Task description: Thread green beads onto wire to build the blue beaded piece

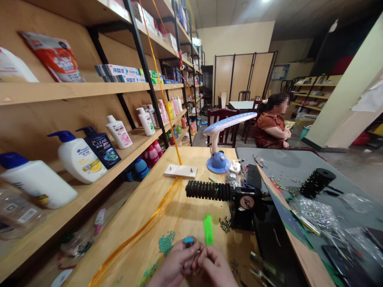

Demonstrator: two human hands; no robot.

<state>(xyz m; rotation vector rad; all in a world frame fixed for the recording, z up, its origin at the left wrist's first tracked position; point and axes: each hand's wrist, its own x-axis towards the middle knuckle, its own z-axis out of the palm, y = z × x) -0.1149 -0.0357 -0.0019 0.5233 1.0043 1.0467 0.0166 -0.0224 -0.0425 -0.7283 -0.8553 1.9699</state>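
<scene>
Low in the view, my left hand (175,263) and my right hand (214,265) are pressed together over the wooden table (191,159), fingers pinched. A small teal bead-like piece (188,240) shows at my left fingertips. Just beyond my right hand, bright green strands (208,229) lie on the wood. A small pile of green beads (166,242) lies to the left of my hands. Orange strands (143,231) run across the table and up toward the shelves.
A black ribbed roller on a black clamp block (242,201) stands ahead. A blue desk lamp (218,161) and a small wooden peg board (180,171) sit farther back. Shelves of bottles (80,157) line the left. A person in brown sits beyond the grey mat (299,167).
</scene>
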